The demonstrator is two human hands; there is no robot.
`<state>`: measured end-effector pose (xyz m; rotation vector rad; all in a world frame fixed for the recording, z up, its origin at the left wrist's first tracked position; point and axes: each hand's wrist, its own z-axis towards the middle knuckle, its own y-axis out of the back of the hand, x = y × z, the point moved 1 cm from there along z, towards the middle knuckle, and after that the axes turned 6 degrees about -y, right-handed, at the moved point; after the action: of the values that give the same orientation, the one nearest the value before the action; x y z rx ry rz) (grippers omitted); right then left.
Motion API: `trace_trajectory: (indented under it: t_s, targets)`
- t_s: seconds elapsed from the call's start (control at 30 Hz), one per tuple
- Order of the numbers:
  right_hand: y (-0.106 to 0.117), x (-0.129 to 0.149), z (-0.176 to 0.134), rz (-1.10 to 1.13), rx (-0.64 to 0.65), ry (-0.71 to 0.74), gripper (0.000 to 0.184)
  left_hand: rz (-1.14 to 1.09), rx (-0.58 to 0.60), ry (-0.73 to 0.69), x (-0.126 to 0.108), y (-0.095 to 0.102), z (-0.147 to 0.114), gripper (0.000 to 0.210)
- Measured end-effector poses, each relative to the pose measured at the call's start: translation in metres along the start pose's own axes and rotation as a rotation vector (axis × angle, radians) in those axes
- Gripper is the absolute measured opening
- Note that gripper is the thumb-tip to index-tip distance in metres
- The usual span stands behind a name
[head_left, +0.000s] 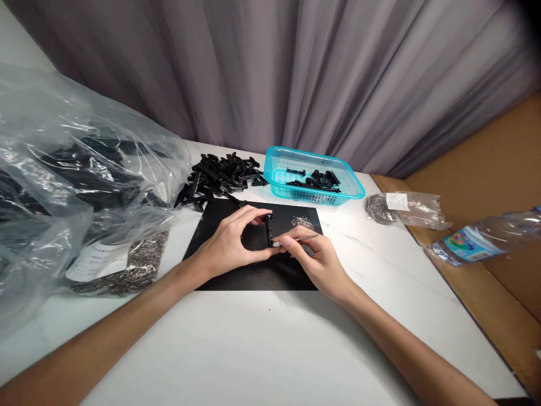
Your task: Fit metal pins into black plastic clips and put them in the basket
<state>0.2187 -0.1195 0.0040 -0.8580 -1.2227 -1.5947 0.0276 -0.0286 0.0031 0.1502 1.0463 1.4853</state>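
Note:
My left hand is closed on a narrow black plastic part, held upright between the thumb and fingers. In my right hand a slim silver tool, which looks like tweezers, is pinched, its end against the lower end of the part. Whether a small piece sits at that end I cannot tell. Both hands are over a black mat. A scatter of tiny metal pieces lies on the mat just beyond my right hand.
Behind the mat is a pile of black plastic parts, beside a blue basket holding more. At left stand a large clear bag and a bag of metal pieces. Rightward lie another small bag and a plastic bottle.

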Motion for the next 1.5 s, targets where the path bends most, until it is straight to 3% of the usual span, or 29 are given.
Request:
trace_trajectory:
  t_s: [0.37, 0.5, 0.77, 1.07, 1.5]
  targets:
    - [-0.003, -0.004, 0.001, 0.072, -0.020, -0.041, 0.032, 0.109, 0.130, 0.094, -0.002, 0.000, -0.003, 0.062]
    - [-0.003, -0.006, 0.001, 0.131, -0.031, -0.056, 0.033, 0.118, 0.193, 0.097, -0.004, 0.000, -0.006, 0.050]
    - [0.001, -0.006, 0.005, 0.134, -0.105, -0.059, 0.038, 0.129, 0.199, 0.101, -0.004, 0.002, -0.006, 0.051]
    - [-0.005, -0.011, 0.004, 0.203, 0.000, -0.123, 0.038, 0.166, 0.162, 0.067, -0.007, 0.005, -0.005, 0.050]
    - [0.000, -0.005, 0.006, 0.165, 0.008, -0.135, 0.040, 0.160, 0.173, 0.035, -0.006, 0.004, -0.005, 0.057]
